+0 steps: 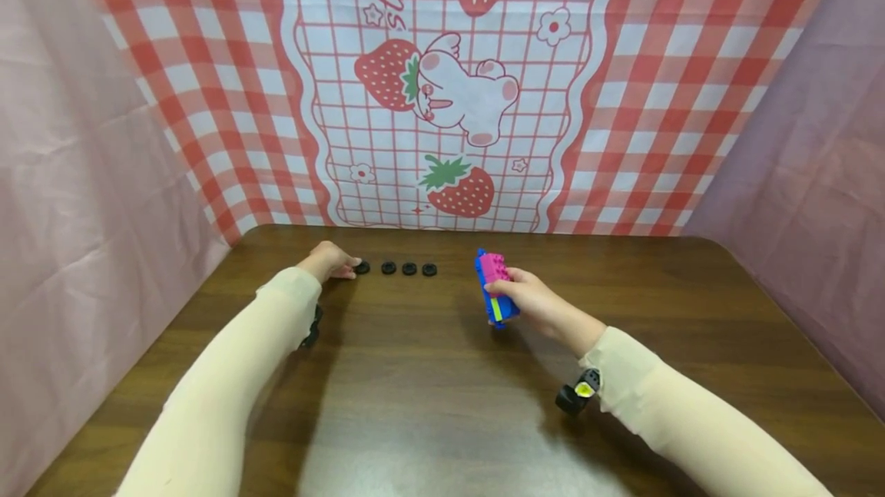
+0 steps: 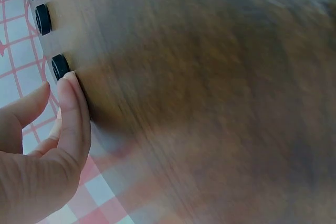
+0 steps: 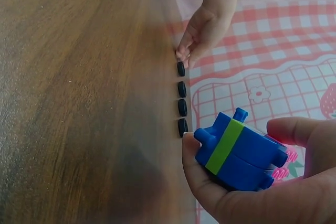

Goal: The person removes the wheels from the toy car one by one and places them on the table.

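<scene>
Your right hand [image 1: 535, 305] sits nearest, fingers and thumb curled round a toy block body [image 1: 495, 288] built of blue bricks with a pink brick on top and a lime-green strip; you hold it just off the table, tilted, its blue pegs [image 3: 206, 136] turned outward, which looks like a way to keep them reachable; your left hand [image 1: 330, 260] lies farther out on the tabletop, fingers loosely curved and holding nothing, its fingertip [image 2: 68, 80] touching the nearest of four small black wheels [image 1: 362, 267]; whether it presses or only rests there, you cannot tell from these views; the wheels stand in a short, evenly spaced row [image 1: 399, 268], well apart from the block body; beneath lies a dark wooden table [image 1: 429, 405]; behind hangs a red-checked strawberry cloth [image 1: 442, 90].
</scene>
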Demonstrator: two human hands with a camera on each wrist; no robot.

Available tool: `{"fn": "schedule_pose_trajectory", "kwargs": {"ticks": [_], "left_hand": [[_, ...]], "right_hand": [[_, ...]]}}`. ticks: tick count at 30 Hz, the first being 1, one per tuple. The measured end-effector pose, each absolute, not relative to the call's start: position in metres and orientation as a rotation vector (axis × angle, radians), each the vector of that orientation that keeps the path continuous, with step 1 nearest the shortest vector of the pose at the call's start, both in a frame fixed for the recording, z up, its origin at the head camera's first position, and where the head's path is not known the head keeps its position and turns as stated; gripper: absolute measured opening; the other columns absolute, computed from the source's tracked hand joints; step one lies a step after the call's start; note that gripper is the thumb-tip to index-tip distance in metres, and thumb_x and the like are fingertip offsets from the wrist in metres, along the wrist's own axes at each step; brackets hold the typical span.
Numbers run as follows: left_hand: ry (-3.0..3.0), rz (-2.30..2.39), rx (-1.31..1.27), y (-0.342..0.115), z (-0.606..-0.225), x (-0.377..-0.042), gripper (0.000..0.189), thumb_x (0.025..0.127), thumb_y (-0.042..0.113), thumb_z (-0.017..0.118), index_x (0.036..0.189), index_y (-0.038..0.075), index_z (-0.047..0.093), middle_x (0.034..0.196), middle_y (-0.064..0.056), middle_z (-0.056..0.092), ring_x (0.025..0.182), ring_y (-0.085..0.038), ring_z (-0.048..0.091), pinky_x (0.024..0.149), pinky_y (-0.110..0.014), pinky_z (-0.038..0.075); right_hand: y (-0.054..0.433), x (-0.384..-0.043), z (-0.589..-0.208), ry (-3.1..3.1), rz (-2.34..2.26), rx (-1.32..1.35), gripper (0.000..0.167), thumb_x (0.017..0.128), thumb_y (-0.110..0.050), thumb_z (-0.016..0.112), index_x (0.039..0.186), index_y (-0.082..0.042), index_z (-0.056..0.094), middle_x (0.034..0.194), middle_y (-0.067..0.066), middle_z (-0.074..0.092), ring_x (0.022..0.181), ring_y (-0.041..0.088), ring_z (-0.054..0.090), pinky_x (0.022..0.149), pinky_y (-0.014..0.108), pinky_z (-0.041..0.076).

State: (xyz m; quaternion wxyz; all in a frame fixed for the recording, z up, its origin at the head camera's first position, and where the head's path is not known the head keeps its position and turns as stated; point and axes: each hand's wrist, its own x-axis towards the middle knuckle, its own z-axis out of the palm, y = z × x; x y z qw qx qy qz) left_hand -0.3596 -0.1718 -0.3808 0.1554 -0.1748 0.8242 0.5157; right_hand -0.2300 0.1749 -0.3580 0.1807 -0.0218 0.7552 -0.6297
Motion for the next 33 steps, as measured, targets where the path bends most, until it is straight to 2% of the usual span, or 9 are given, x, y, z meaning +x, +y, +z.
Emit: {"fn": "schedule_pose_trajectory", "kwargs": {"ticks": [4, 8, 11, 18, 20, 22, 27, 30, 33], "left_hand": [[2.238, 1.565, -0.429, -0.186, -0.402, -0.378, 0.07, 0.085, 0.007, 0.074, 0.138, -0.018, 0.035, 0.104, -0.028, 0.065, 0.055, -0.016, 0.069, 0.066, -0.026, 0.061], [2.263, 1.57, -0.407, -0.185, -0.399, -0.37, 0.061, 0.087, 0.007, 0.072, 0.132, -0.02, 0.042, 0.098, -0.025, 0.065, 0.054, -0.015, 0.068, 0.066, -0.026, 0.061], [2.391, 1.488, -0.372, -0.172, -0.379, -0.342, 0.045, 0.094, 0.01, 0.063, 0.129, -0.015, 0.05, 0.107, -0.024, 0.064, 0.055, -0.01, 0.067, 0.073, -0.026, 0.061], [2.54, 1.343, -0.234, -0.164, -0.365, -0.318, 0.041, 0.099, 0.018, 0.056, 0.13, -0.009, 0.054, 0.128, -0.027, 0.058, 0.059, -0.004, 0.063, 0.084, -0.028, 0.059], [2.539, 1.356, -0.231, -0.165, -0.367, -0.319, 0.04, 0.099, 0.018, 0.056, 0.129, -0.009, 0.055, 0.128, -0.027, 0.058, 0.057, -0.003, 0.061, 0.08, -0.026, 0.06], [2.533, 1.4, -0.241, -0.165, -0.369, -0.321, 0.035, 0.099, 0.015, 0.056, 0.124, -0.008, 0.059, 0.115, -0.024, 0.062, 0.057, -0.005, 0.059, 0.074, -0.025, 0.06], [2.572, 1.341, -0.157, -0.153, -0.361, -0.306, 0.031, 0.1, 0.013, 0.052, 0.121, -0.008, 0.059, 0.11, -0.021, 0.062, 0.079, -0.017, 0.062, 0.077, -0.027, 0.061], [2.561, 1.304, -0.082, -0.145, -0.353, -0.296, 0.035, 0.102, 0.014, 0.049, 0.127, -0.009, 0.054, 0.13, -0.026, 0.055, 0.103, -0.029, 0.06, 0.086, -0.032, 0.059], [2.486, 1.356, -0.039, -0.142, -0.349, -0.294, 0.037, 0.102, 0.012, 0.047, 0.13, -0.012, 0.051, 0.134, -0.029, 0.051, 0.116, -0.036, 0.055, 0.091, -0.037, 0.057]], "right_hand": [[0.175, -0.23, -0.36, 2.161, -1.757, -0.078, 0.054, 0.097, -0.019, 0.054, 0.138, 0.01, 0.035, 0.097, 0.011, 0.059, 0.075, 0.016, 0.065, 0.075, 0.035, 0.06], [0.175, -0.23, -0.36, 2.203, -1.726, -0.143, 0.052, 0.097, -0.019, 0.055, 0.137, 0.011, 0.039, 0.095, 0.007, 0.061, 0.078, 0.012, 0.06, 0.07, 0.025, 0.056], [0.176, -0.23, -0.359, 2.232, -1.694, -0.209, 0.053, 0.098, -0.019, 0.055, 0.138, 0.011, 0.038, 0.096, 0.007, 0.06, 0.081, 0.013, 0.057, 0.069, 0.023, 0.053], [0.176, -0.228, -0.353, 2.233, -1.602, -0.3, 0.052, 0.099, -0.022, 0.055, 0.138, 0.01, 0.041, 0.097, 0.008, 0.059, 0.082, 0.015, 0.057, 0.071, 0.027, 0.053], [0.176, -0.228, -0.351, 2.212, -1.588, -0.301, 0.051, 0.1, -0.023, 0.054, 0.138, 0.009, 0.041, 0.098, 0.011, 0.059, 0.081, 0.015, 0.057, 0.071, 0.027, 0.054], [0.175, -0.228, -0.349, 2.202, -1.572, -0.313, 0.052, 0.1, -0.024, 0.053, 0.138, 0.009, 0.04, 0.101, 0.014, 0.059, 0.081, 0.014, 0.057, 0.072, 0.028, 0.054], [0.175, -0.232, -0.346, 2.192, -1.571, -0.323, 0.054, 0.101, -0.026, 0.053, 0.139, 0.01, 0.039, 0.101, 0.013, 0.059, 0.08, 0.012, 0.057, 0.071, 0.026, 0.054], [0.174, -0.235, -0.344, 2.192, -1.607, -0.307, 0.054, 0.1, -0.026, 0.055, 0.138, 0.01, 0.04, 0.097, 0.008, 0.058, 0.079, 0.011, 0.056, 0.068, 0.023, 0.054], [0.172, -0.237, -0.344, 2.218, -1.639, -0.297, 0.055, 0.099, -0.026, 0.056, 0.137, 0.01, 0.042, 0.098, 0.007, 0.06, 0.081, 0.011, 0.056, 0.069, 0.022, 0.052]]}}
